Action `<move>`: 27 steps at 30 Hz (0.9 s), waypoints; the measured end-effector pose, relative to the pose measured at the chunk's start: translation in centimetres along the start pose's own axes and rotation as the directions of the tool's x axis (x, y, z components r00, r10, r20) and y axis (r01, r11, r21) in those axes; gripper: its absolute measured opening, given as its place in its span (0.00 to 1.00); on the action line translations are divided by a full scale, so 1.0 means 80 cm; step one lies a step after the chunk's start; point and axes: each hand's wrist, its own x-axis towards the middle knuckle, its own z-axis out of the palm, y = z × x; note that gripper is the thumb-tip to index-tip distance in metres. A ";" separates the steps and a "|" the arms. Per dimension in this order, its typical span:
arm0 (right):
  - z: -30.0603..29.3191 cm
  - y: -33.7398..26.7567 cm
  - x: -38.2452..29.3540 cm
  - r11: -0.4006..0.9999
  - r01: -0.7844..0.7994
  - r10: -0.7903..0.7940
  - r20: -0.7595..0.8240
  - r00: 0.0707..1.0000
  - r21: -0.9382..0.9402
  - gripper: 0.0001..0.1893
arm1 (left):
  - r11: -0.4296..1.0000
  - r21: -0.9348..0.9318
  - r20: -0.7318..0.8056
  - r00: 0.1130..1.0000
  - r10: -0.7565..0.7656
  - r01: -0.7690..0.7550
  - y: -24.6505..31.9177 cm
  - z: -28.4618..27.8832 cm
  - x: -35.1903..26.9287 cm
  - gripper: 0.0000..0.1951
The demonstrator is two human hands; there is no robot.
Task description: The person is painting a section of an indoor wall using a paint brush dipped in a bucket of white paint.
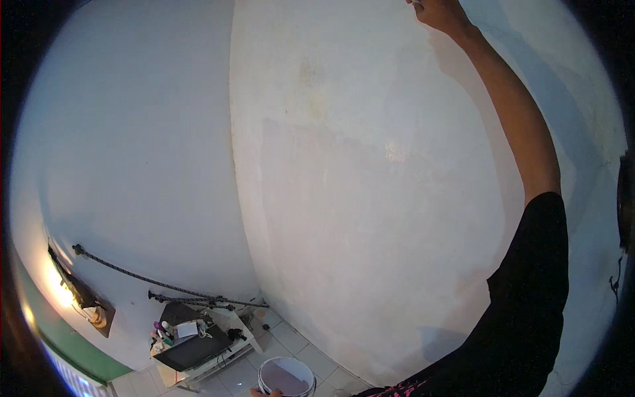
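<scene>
My right hand [441, 17] is raised at the top edge of the view, at the end of an outstretched arm in a black sleeve. Its fingers curl around a small pale handle [417, 2]; the rest of that object is cut off by the picture's edge. Before me stands a white wall [357, 208] with a slightly darker, damp-looking patch and a glossy spot. Low in the view, the fingers of my left hand [266, 393] grip the near rim of a white bucket [311, 379] that contains a pale greyish-white liquid [283, 378]. Most of that hand is cut off.
A low white table [243, 342] in the corner bears a dark flat screen [193, 350], bottles and cables. Dark twisted rods [144, 278] lean above it. A lit wall fixture [82, 293] is at left. Light tiles [290, 337] cover the floor. A dark object [626, 203] is at the right rim.
</scene>
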 end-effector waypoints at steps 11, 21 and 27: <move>0.083 -0.086 -0.178 0.903 0.418 -0.350 0.391 0.851 -0.101 0.13 | 0.998 0.055 0.011 0.999 -0.035 0.034 -0.032 -0.005 0.009 0.36; 0.088 0.038 -0.099 0.966 -0.065 0.043 0.092 0.995 0.251 0.08 | 0.996 0.061 0.001 0.997 -0.072 0.072 0.018 0.000 -0.005 0.34; 0.025 0.004 0.009 0.993 -0.003 -0.008 0.090 0.996 0.114 0.07 | 0.985 -0.053 0.018 0.987 -0.162 0.163 -0.079 -0.002 0.009 0.36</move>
